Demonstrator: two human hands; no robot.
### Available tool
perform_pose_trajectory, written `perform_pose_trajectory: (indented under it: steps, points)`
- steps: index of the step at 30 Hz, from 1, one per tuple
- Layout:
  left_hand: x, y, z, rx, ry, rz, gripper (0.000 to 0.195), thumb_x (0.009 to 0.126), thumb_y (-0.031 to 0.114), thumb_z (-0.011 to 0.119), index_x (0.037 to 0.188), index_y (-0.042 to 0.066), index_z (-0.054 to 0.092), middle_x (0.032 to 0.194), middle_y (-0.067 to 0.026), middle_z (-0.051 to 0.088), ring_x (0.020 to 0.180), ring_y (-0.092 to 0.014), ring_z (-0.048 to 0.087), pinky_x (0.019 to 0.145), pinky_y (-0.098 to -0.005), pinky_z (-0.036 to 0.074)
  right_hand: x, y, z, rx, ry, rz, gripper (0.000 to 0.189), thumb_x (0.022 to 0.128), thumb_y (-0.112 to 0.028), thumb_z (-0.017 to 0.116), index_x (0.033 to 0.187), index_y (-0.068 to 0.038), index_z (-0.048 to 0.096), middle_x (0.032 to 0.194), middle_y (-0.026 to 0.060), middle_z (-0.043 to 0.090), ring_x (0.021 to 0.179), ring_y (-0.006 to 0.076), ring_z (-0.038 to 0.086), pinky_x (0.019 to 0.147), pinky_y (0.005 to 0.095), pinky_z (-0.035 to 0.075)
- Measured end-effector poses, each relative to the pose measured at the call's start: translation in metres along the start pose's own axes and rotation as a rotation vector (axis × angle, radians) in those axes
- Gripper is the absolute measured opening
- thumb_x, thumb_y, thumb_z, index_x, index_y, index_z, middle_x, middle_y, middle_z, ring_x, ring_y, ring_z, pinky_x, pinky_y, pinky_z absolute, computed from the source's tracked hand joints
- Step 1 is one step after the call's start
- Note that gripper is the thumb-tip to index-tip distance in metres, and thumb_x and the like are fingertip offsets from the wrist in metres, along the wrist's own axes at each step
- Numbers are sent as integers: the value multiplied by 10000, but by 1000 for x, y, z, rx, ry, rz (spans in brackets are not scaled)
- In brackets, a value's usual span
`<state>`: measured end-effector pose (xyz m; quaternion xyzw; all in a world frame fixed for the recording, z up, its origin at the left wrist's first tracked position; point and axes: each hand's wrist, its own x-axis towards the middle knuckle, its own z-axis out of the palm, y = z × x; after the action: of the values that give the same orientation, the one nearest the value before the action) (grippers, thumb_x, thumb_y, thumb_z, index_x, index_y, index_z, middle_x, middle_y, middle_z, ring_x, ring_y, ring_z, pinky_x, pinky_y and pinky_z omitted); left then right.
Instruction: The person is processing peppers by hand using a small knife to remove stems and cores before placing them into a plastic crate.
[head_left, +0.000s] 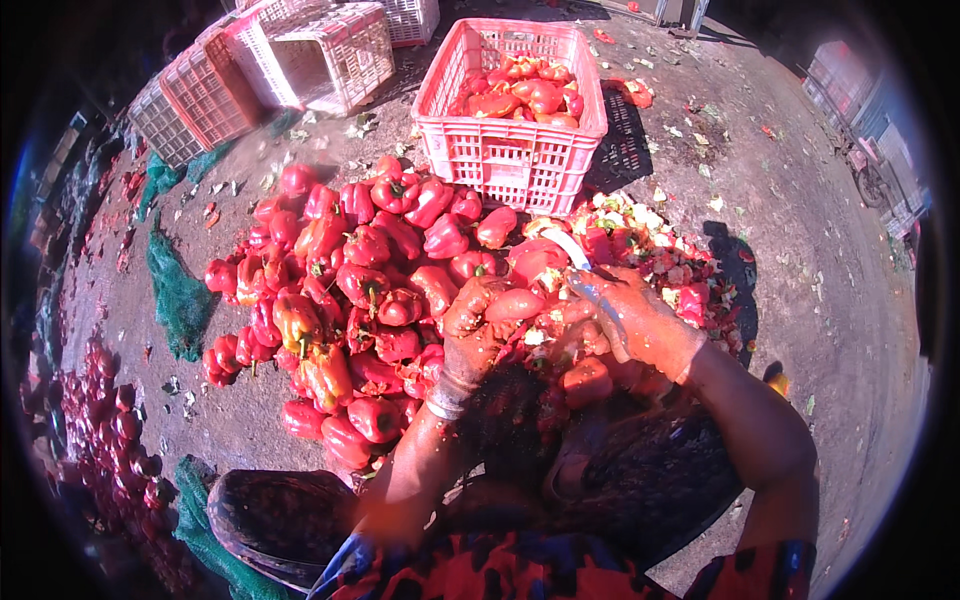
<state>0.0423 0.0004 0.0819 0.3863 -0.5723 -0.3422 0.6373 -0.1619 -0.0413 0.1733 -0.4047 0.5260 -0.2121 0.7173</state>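
My left hand (474, 337) grips a red bell pepper (516, 304) in front of my knees. To the right of it, my right hand (637, 322) is closed around a knife with a curved, pale blade (566, 246). The blade points up and left, and most of the handle is hidden by my fingers. Beside and beyond my left hand spreads a heap of whole red bell peppers (367, 247), a few partly orange. Pale cores and seedy trimmings (630, 217) lie beyond my right hand. Wet bits cling to both hands.
A pink plastic crate (499, 131) partly filled with red peppers stands beyond the heap. More crates (330, 56) are stacked or tipped at the upper left. Green netting (176, 296) lies on the ground to the left, and further peppers (112, 420) sit at the far left.
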Motion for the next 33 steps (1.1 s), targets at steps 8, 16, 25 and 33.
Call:
perform_pose_trajectory:
  steps: [8, 16, 25, 33]
  points:
    - [11, 54, -15, 374, -101, 533, 183, 699, 182, 745, 805, 58, 661, 871, -97, 607, 868, -311, 600, 814, -450, 439, -27, -8, 33, 1, -225, -324, 394, 969, -289, 533, 1342, -162, 506, 1180, 25, 589, 971, 114, 581, 723, 264, 485]
    - [-23, 31, -18, 617, 470, 236, 560, 836, 235, 712, 1320, 27, 523, 1255, -174, 540, 1102, -363, 552, 1034, -435, 392, -5, -8, 52, 253, 15, -247, 261, 883, -364, 617, 866, -105, 640, 641, 29, 566, 509, 152, 554, 413, 292, 419]
    - [-45, 8, -1, -926, 95, -523, 450, 979, 252, 492, 1358, 15, 436, 1275, -147, 570, 1138, -264, 582, 995, -417, 471, 27, 22, 45, 396, -119, -117, 293, 911, -352, 592, 1035, -87, 615, 871, 43, 675, 508, 180, 612, 352, 308, 416]
    - [-37, 22, 11, -1093, 434, -532, 417, 1000, 392, 475, 1259, 76, 558, 1024, -106, 688, 907, -242, 678, 775, -390, 566, 12, 18, 62, -1121, 224, -1069, 217, 822, -212, 642, 945, -34, 630, 870, 192, 659, 738, 396, 627, 661, 462, 488]
